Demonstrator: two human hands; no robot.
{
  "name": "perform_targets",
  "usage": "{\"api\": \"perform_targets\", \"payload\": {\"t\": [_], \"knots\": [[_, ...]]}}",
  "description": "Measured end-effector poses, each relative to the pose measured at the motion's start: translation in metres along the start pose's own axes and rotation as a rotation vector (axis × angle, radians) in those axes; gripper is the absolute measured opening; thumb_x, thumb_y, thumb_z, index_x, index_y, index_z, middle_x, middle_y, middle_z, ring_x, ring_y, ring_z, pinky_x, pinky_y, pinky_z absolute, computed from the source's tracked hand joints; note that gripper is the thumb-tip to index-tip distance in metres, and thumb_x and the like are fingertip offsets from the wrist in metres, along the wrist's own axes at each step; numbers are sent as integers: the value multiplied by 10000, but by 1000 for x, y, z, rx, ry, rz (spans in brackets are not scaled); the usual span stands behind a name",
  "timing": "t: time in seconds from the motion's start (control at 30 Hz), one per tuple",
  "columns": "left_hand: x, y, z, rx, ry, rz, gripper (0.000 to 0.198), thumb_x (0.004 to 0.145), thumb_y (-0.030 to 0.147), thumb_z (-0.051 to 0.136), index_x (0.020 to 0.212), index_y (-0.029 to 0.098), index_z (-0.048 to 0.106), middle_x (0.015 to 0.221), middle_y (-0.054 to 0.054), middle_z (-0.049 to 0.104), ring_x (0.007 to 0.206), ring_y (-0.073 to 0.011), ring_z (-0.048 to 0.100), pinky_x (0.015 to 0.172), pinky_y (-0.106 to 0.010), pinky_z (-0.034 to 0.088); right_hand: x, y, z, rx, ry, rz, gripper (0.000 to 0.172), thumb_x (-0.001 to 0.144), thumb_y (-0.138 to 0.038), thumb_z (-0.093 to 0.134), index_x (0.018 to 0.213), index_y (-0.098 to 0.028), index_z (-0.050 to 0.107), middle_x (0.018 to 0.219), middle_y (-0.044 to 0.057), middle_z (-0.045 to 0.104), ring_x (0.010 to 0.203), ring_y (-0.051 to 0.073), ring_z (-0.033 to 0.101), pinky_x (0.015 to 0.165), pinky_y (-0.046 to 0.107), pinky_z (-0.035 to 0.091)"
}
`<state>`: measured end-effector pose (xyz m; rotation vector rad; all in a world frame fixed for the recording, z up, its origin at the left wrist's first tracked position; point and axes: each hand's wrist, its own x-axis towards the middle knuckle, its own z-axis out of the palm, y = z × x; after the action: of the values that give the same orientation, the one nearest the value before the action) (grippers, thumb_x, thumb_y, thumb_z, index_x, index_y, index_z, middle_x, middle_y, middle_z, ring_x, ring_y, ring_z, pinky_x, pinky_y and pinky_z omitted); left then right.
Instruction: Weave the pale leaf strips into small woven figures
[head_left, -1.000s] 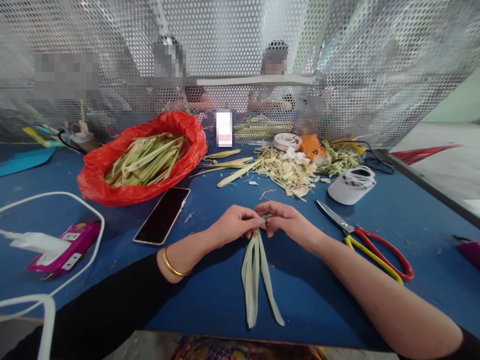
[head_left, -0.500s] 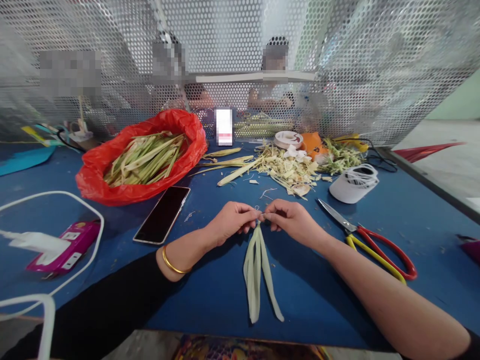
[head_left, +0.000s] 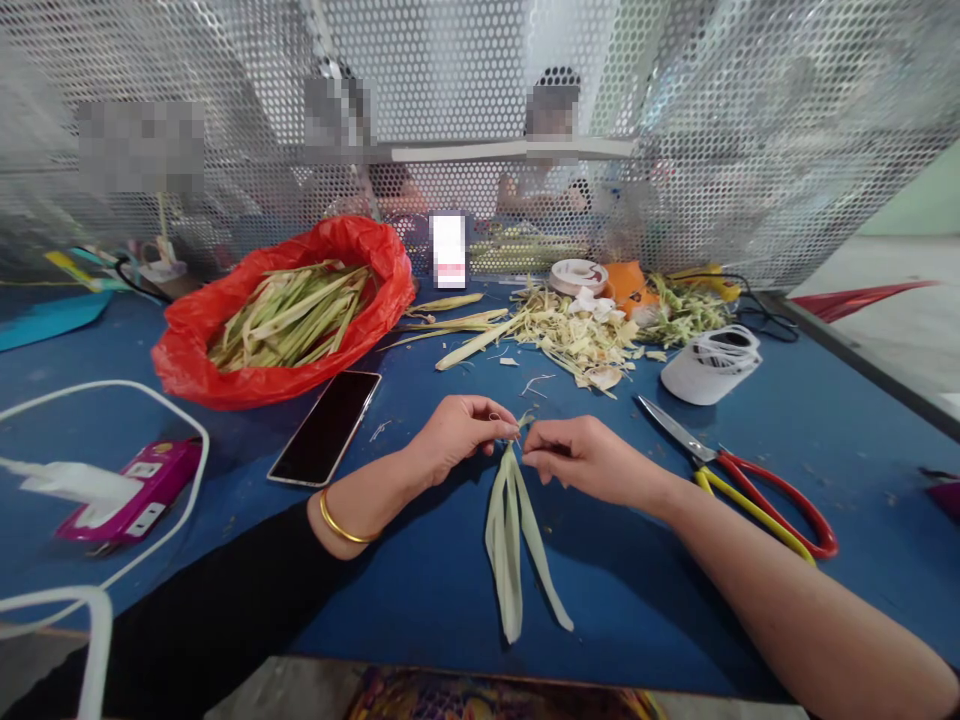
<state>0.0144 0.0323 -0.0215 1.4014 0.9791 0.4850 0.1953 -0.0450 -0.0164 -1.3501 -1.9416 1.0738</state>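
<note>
My left hand (head_left: 459, 435) pinches the top end of a small bundle of pale green leaf strips (head_left: 514, 530), which fan out toward me over the blue table (head_left: 637, 590). A gold bangle sits on that wrist. My right hand (head_left: 581, 455) is closed just to the right of the bundle's top, fingertips pinched on something thin that I cannot make out, perhaps a thread. The two hands are a small gap apart.
A red bag of green leaf strips (head_left: 289, 315) lies at the back left, a dark phone (head_left: 326, 428) beside it. Leaf scraps (head_left: 577, 335), a white thread spool (head_left: 709, 365) and red-and-yellow scissors (head_left: 750, 485) lie right. A pink charger (head_left: 127, 495) sits left. People sit behind the mesh screen.
My hands have drawn slightly apart; the right one moved a little right and toward me. The bundle's top end has shifted a bit farther from me.
</note>
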Motion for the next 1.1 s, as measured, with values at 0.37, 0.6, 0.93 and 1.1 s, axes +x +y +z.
{"api": "perform_targets", "payload": {"t": [0.37,0.6,0.93,1.1], "knots": [[-1,3,-2,214,-43,162,68,680,205,705,708,146,686,585,21,626,468,-72,506,484,-204,405,15,23,15,308,278,77,226,777,-208,587,1002,-203,573,956,46,691,569,117,621,596,287,521],[-3,3,-3,538,36,378,111,697,127,623,711,176,722,622,19,670,573,-95,572,545,-188,394,17,25,23,326,250,70,233,749,-133,529,968,-186,591,868,25,700,563,105,622,607,267,520],[-4,-4,-2,880,192,497,174,753,150,595,856,232,708,800,22,739,740,-151,661,650,-234,419,15,23,23,230,212,49,245,772,-118,487,986,-198,577,902,29,704,594,107,645,620,250,532],[-3,-14,2,1083,282,641,133,819,192,571,807,227,699,727,-5,709,719,-172,652,620,-260,387,15,25,23,215,214,57,213,818,-191,499,1010,-188,593,865,31,707,592,120,647,629,261,516]]}}
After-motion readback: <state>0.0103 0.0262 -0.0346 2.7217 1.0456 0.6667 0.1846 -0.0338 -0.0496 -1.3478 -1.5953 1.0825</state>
